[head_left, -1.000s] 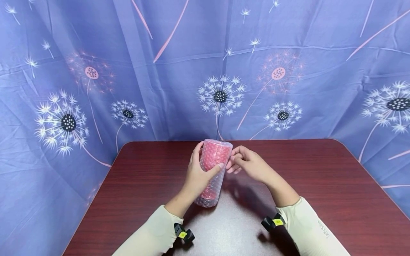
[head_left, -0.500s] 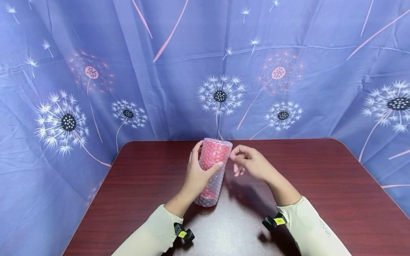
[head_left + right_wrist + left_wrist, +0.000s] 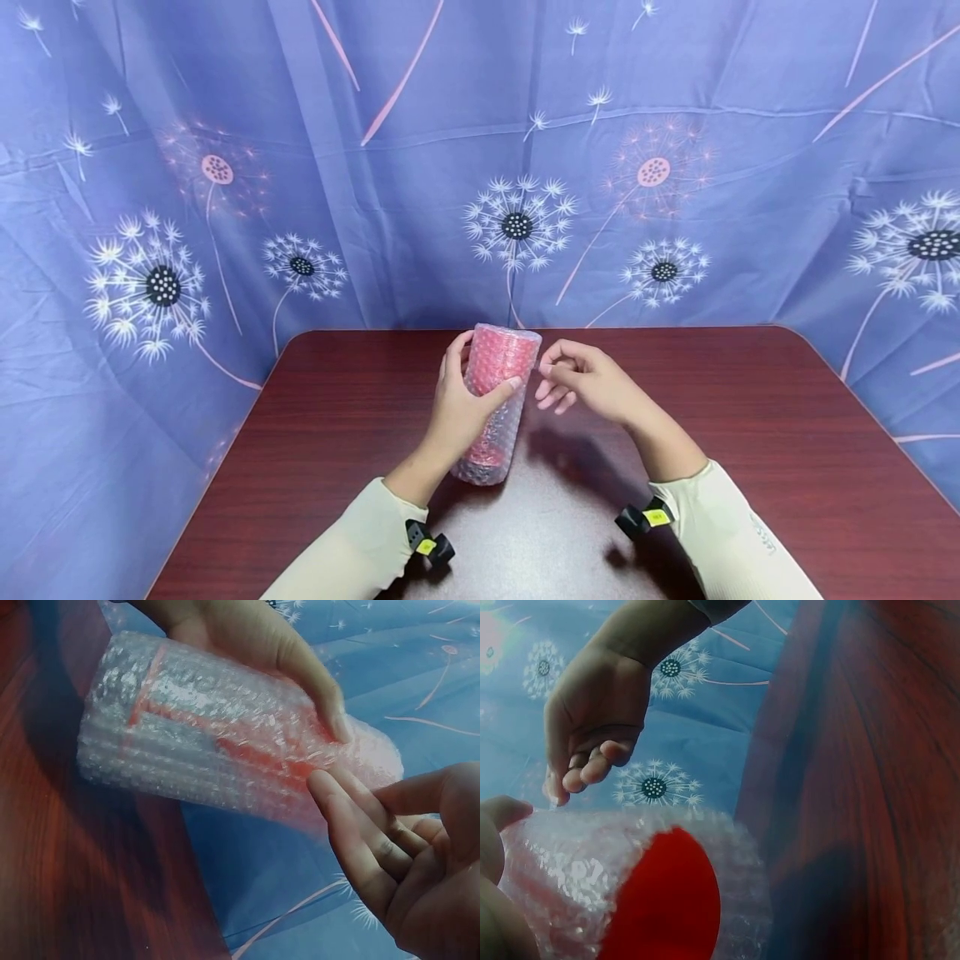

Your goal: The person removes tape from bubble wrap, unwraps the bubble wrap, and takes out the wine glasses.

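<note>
Just below the centre of the head frame, a red object (image 3: 504, 354) in clear bubble wrap (image 3: 512, 421) is leaning, its top pointing slightly right. The left hand (image 3: 463, 407) is gripping it, thumb lying across the front. Beside its upper right edge, the right hand (image 3: 590, 379) is holding thumb and forefinger narrowly together; whether they are pinching any wrap cannot be told. A dark red wood-grain table (image 3: 360, 392) is spreading across the lower half, while a blue dandelion-print cloth (image 3: 420, 208) is filling the upper half behind it.
</note>
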### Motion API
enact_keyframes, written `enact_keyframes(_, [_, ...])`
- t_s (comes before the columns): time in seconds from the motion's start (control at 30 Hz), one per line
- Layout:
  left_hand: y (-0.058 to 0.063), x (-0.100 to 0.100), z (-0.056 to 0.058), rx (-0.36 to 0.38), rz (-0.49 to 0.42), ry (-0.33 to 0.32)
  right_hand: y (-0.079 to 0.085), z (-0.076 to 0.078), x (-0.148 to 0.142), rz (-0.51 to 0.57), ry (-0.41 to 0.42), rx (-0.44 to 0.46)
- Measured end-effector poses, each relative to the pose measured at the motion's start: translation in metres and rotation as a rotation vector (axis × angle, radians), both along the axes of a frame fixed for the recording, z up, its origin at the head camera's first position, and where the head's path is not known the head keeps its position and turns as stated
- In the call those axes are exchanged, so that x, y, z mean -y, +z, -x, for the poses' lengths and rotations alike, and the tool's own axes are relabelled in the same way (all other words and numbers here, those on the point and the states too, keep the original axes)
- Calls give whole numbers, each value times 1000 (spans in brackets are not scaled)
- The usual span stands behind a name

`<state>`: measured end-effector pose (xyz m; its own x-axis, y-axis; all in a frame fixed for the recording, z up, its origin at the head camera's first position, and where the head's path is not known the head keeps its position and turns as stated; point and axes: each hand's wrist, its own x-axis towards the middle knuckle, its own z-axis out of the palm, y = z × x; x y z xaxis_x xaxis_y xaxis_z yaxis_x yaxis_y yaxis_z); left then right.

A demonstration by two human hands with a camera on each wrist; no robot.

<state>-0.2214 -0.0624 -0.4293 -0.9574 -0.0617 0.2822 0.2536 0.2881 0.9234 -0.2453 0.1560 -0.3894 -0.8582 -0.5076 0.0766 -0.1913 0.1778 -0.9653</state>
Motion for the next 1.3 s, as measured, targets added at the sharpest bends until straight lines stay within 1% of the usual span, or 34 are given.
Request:
enact_keyframes(0.1, [-1, -1, 0, 10, -13, -7, 1, -1, 0, 6, -12, 7])
enact_keyframes(0.2, [-1, -2, -1, 18, -16, -18, 0, 0, 1, -16, -40, 2])
enact_keyframes(0.3, [-1, -2, -1, -1, -6, -25, -1, 1, 2, -41, -66, -10])
enact_keyframes(0.37, [-2, -3, -2, -14, 5, -26, -2, 1, 3, -52, -68, -13])
enact_keyframes(0.43, [-2, -3, -2, -12, 13, -31, -2, 2, 3, -58, -60, -6])
enact_keyframes(0.63, [-3, -2, -3, 34, 48, -55, -3, 3, 2, -66, -18, 14])
enact_keyframes(0.83, [0, -1, -4, 14, 77, -85, -2, 3, 1, -68, -25, 7])
enact_keyframes(0.9, [0, -1, -3, 6, 82, -83, -3, 4, 0, -69, -24, 8])
enact_keyframes(1.07, [-1, -1, -2, -15, 80, -52, -3, 3, 1, -75, -17, 22])
enact_keyframes(1.3, [0, -2, -3, -41, 82, -30, -3, 1, 0, -48, 1, 45])
